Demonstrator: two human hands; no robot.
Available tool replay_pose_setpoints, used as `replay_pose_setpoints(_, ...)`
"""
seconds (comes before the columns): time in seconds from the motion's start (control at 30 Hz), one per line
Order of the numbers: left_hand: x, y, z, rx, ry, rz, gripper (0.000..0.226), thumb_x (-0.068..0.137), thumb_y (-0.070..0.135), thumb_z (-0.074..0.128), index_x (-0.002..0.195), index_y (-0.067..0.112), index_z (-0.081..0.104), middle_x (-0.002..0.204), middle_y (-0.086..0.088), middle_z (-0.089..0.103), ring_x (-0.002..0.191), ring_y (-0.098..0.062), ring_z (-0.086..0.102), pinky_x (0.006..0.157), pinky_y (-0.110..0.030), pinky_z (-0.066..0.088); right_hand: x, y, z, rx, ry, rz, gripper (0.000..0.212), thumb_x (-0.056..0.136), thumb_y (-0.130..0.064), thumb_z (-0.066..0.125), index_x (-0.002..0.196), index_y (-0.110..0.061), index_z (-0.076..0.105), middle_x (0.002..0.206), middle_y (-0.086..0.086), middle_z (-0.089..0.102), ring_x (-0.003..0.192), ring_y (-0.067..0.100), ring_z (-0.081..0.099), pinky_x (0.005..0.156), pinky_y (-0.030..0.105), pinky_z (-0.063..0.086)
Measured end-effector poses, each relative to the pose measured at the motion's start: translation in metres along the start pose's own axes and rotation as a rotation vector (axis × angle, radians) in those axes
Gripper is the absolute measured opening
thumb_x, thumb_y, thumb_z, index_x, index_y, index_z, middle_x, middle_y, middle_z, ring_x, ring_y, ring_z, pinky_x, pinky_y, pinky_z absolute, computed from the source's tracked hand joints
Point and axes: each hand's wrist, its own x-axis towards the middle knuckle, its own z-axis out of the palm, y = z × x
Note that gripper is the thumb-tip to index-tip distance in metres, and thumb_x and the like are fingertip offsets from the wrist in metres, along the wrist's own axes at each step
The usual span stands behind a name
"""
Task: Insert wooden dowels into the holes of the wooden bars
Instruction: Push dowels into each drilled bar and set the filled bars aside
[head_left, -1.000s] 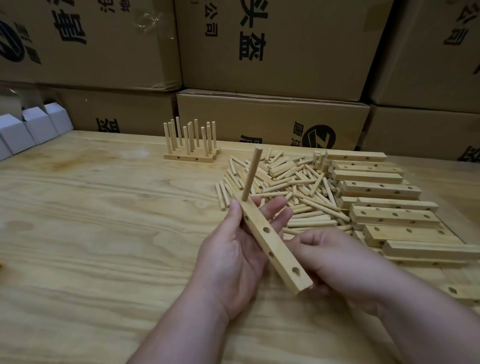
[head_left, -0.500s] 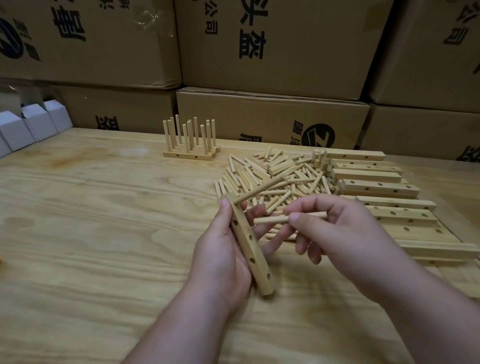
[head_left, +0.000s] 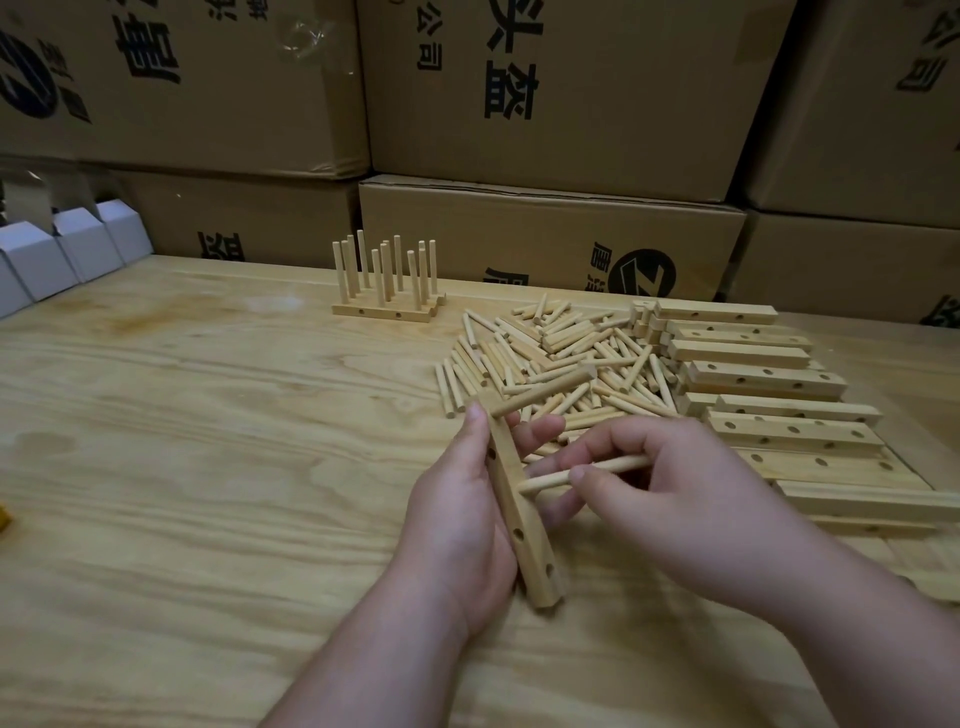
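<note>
My left hand (head_left: 457, 525) grips a wooden bar (head_left: 524, 525) turned on edge, its holes facing right. One dowel (head_left: 545, 389) sticks out of the bar's far end, pointing right. My right hand (head_left: 670, 493) pinches a second dowel (head_left: 550, 478) between thumb and fingers, its left tip touching the bar's side near the second hole. A loose pile of dowels (head_left: 561, 358) lies just beyond my hands. Stacked bars with holes (head_left: 758, 379) lie to the right of the pile.
Finished bars with upright dowels (head_left: 387, 291) stand at the back of the plywood table (head_left: 182, 467). Cardboard boxes (head_left: 550, 244) wall off the far edge. White folded cartons (head_left: 57, 254) sit at the far left. A small yellow object (head_left: 4, 519) shows at the left edge.
The bar was rotated from flat to on edge, so its dowel points right. My right hand picked a dowel from the table and brought its tip against the bar.
</note>
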Motion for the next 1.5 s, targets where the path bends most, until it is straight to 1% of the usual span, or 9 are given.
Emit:
replay_pose_setpoints(0.23,0.002,-0.004,0.0,0.06,-0.001,0.006,0.046,0.101,0.044,0.049,0.127,0.007,0.056,0.102,-0.014,0.075,0.081,-0.03,0.075,0.069,-0.048,0.064,-0.006,-0.005,0.005,-0.222,0.059,-0.161,0.008,0.092,-0.029,0.065,0.09,-0.033,0.071,0.092,-0.036,0.069,0.081,-0.015,0.065,0.071,0.008,0.05)
replay_pose_setpoints(0.4,0.002,-0.007,-0.003,0.075,0.001,-0.088,0.045,0.105,0.043,0.042,0.131,0.009,0.058,0.123,-0.024,0.07,0.114,-0.046,0.066,0.101,-0.065,0.047,-0.004,0.001,0.008,-0.103,0.056,-0.174,0.011,0.094,-0.028,0.065,0.093,-0.038,0.06,0.1,-0.026,0.069,0.079,-0.001,0.071,0.076,0.034,0.058)
replay_pose_setpoints(0.47,0.002,-0.005,-0.004,0.027,-0.007,-0.097,0.042,0.106,0.038,0.04,0.13,0.008,0.057,0.123,-0.024,0.07,0.114,-0.046,0.067,0.107,-0.066,0.042,-0.004,0.001,0.006,0.063,0.014,-0.159,0.02,0.094,-0.032,0.064,0.098,-0.047,0.052,0.094,-0.02,0.071,0.075,0.001,0.072,0.067,0.029,0.057)
replay_pose_setpoints(0.63,0.01,0.005,-0.008,-0.107,0.101,0.024,0.034,0.108,0.038,0.037,0.117,0.014,0.06,0.103,-0.016,0.077,0.085,-0.033,0.077,0.078,-0.052,0.062,0.006,0.015,-0.004,0.321,0.223,-0.119,0.019,0.089,-0.058,0.049,0.102,-0.049,0.059,0.08,-0.007,0.07,0.065,0.006,0.064,0.058,0.026,0.048)
replay_pose_setpoints(0.77,0.013,0.011,-0.013,-0.246,0.192,0.106,0.034,0.106,0.045,0.041,0.113,0.021,0.065,0.096,-0.014,0.079,0.071,-0.031,0.076,0.066,-0.05,0.063,0.015,0.039,0.001,-0.285,0.333,-0.116,0.011,0.095,-0.041,0.057,0.093,-0.04,0.068,0.088,-0.017,0.062,0.088,-0.005,0.057,0.07,0.017,0.042)
replay_pose_setpoints(0.87,0.013,0.011,-0.015,-0.27,0.21,0.126,0.037,0.105,0.048,0.043,0.119,0.023,0.067,0.097,-0.014,0.078,0.071,-0.031,0.076,0.069,-0.051,0.063,0.017,0.052,0.01,-0.62,0.199,-0.093,0.023,0.095,-0.041,0.055,0.114,-0.036,0.068,0.097,-0.017,0.049,0.101,0.006,0.049,0.091,0.029,0.044)
replay_pose_setpoints(1.07,0.013,0.01,-0.014,-0.257,0.204,0.115,0.036,0.106,0.046,0.043,0.118,0.022,0.066,0.095,-0.014,0.078,0.067,-0.03,0.075,0.071,-0.05,0.063,0.019,0.056,0.011,-0.767,0.225,-0.093,0.012,0.093,-0.043,0.057,0.101,-0.039,0.065,0.095,-0.019,0.042,0.107,0.009,0.042,0.084,0.028,0.026)
replay_pose_setpoints(1.37,0.012,0.009,-0.016,-0.15,0.224,0.153,0.035,0.104,0.049,0.043,0.114,0.026,0.068,0.095,-0.008,0.079,0.073,-0.027,0.077,0.073,-0.043,0.061,0.008,0.036,0.012,-0.261,0.072,-0.385,0.008,0.091,-0.045,0.055,0.098,-0.042,0.058,0.096,-0.024,0.062,0.09,0.002,0.06,0.067,0.013,0.045)
replay_pose_setpoints(1.5,0.011,0.011,-0.012,-0.116,0.269,0.181,0.037,0.104,0.05,0.044,0.112,0.025,0.07,0.093,-0.008,0.079,0.074,-0.027,0.076,0.074,-0.042,0.061,0.008,0.036,0.013,-0.269,0.01,-0.454,0.012,0.089,-0.05,0.054,0.098,-0.044,0.06,0.093,-0.022,0.063,0.091,0.005,0.062,0.072,0.022,0.049)
